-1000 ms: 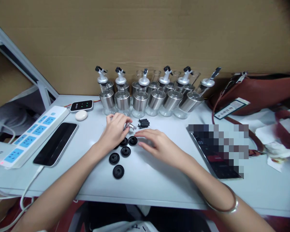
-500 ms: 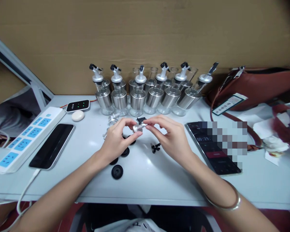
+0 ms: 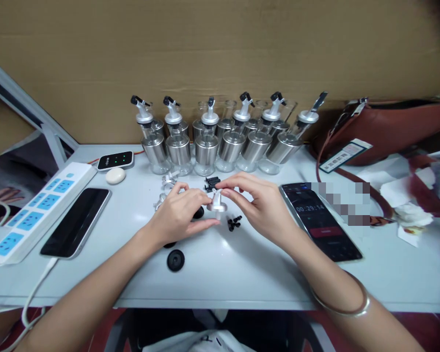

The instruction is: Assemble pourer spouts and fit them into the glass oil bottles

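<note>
A silver pourer spout (image 3: 217, 203) is held upright over the table, its round base downward and a pale stem below. My right hand (image 3: 262, 205) pinches its narrow top between thumb and fingers. My left hand (image 3: 179, 210) has its fingers at the left side of the base and its thumb by the stem underneath. Loose silver spout parts (image 3: 168, 181) lie beyond my left hand. Thin black pieces (image 3: 212, 183) sit behind the spout, and small black caps (image 3: 234, 223) lie below my right hand. A black ridged disc (image 3: 175, 260) rests nearer the front; other discs are partly covered by my left hand.
Steel-and-glass bottles (image 3: 206, 149) stand in rows along the back, the front ones fitted with spouts. At left are a power strip (image 3: 40, 210), a charging phone (image 3: 77, 222) and a small device (image 3: 115, 160). A phone with a timer (image 3: 322, 222) and a brown bag (image 3: 399, 132) occupy the right.
The spout has turned from lying sideways to upright, base down. My left fingers have shifted to its side with the thumb lower; my right hand still pinches the top.
</note>
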The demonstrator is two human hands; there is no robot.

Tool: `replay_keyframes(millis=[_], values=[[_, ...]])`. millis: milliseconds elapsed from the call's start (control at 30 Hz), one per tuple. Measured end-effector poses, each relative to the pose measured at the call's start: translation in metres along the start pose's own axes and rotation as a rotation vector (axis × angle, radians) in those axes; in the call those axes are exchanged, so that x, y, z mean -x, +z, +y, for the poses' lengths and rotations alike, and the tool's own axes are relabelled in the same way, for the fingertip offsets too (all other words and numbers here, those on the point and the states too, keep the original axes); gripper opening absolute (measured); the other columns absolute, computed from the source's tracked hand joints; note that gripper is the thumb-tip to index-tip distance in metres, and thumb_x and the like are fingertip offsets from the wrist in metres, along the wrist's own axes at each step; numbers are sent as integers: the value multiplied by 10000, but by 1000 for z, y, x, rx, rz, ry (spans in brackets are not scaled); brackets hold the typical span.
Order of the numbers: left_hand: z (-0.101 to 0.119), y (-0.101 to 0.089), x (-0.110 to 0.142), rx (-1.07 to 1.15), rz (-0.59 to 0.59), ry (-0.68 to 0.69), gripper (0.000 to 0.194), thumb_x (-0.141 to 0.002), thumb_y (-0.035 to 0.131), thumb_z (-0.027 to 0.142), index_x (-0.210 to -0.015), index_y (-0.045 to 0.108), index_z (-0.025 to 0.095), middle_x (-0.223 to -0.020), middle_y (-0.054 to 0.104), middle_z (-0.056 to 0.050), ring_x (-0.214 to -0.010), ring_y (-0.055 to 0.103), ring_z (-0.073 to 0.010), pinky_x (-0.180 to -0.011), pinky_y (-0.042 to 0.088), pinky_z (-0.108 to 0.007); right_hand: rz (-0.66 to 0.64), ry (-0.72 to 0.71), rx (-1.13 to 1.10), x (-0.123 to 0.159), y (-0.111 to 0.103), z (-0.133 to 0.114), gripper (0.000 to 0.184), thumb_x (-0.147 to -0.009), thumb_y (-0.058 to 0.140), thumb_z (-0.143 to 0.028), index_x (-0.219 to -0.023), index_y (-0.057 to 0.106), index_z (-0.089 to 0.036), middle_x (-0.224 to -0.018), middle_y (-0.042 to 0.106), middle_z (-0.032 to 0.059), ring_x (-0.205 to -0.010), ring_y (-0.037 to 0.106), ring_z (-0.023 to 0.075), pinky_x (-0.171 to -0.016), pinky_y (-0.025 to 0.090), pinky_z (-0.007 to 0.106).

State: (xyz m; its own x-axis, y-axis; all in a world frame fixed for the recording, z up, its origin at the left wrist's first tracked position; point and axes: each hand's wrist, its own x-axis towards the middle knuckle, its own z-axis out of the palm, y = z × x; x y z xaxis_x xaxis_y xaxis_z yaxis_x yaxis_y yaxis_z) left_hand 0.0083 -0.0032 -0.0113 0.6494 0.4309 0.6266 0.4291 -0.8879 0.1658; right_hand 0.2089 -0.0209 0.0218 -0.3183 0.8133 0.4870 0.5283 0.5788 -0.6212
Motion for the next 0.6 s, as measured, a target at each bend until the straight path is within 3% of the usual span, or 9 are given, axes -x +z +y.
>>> replay_keyframes(millis=[333,433,533,600], values=[[2,-4,-3,-66,39,40,156,-839,545,264,-953,481,178,-793,692,-31,-706,649,-171,-733,394,-344,-24,22,-27,0,-1,-3,127,-900,561,-199,-913,687,-203,-876,709,36,-800,653,168,-739,505,288],[3,-4,-4,-79,61,52,141,-818,543,261,-915,476,183,-742,676,-15,-642,626,-158,-705,392,-337,-50,35,-43,-1,-5,-2,153,-893,572,-215,-1017,660,-197,-867,697,31,-779,639,156,-671,495,260],[2,-5,-4,-92,75,60,123,-802,542,255,-875,469,187,-703,660,0,-600,604,-150,-694,386,-338,-148,94,-5,-3,-11,4,270,-877,593,-247,-1142,596,-195,-888,683,35,-779,622,159,-591,467,243],[1,-6,-4,-104,76,49,105,-798,530,248,-863,472,190,-690,652,12,-596,599,-146,-699,381,-338,-288,109,65,-3,-15,11,163,-859,612,-248,-1011,645,-200,-903,676,42,-811,616,174,-644,472,266]])
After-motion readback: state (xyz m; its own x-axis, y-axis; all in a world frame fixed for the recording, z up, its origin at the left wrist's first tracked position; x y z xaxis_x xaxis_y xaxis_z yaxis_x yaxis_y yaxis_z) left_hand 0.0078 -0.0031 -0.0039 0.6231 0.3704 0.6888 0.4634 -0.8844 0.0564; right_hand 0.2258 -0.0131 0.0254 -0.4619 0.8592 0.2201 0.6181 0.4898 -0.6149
